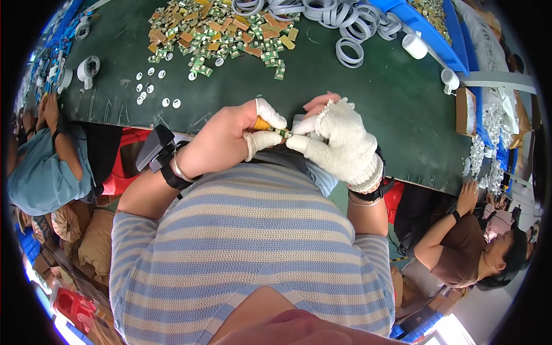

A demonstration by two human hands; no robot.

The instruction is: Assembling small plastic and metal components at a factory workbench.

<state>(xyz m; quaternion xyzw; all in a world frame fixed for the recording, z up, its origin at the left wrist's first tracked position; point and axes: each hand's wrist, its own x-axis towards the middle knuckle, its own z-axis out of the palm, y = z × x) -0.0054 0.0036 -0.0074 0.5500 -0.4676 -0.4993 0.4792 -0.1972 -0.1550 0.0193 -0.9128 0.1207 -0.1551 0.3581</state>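
A small green circuit board [280, 132] is pinched between the thumb and forefinger of my left hand [227, 135], whose fingertips wear pale covers, with an orange one on another finger. My right hand [348, 144], in a white knitted glove, has its thumb and forefinger closed at the board's right end. Beside the right fingers a bit of a grey piece [298, 119] shows; most of it is hidden. Both hands are over the table's near edge, close to my body.
On the green table [241, 92] lies a heap of small circuit boards [218, 29], with several white discs [150, 72] near it. Grey rings [349, 53] pile up at the back. White round housings [415, 45] stand right, by a blue bin [437, 34]. Co-workers sit at both sides.
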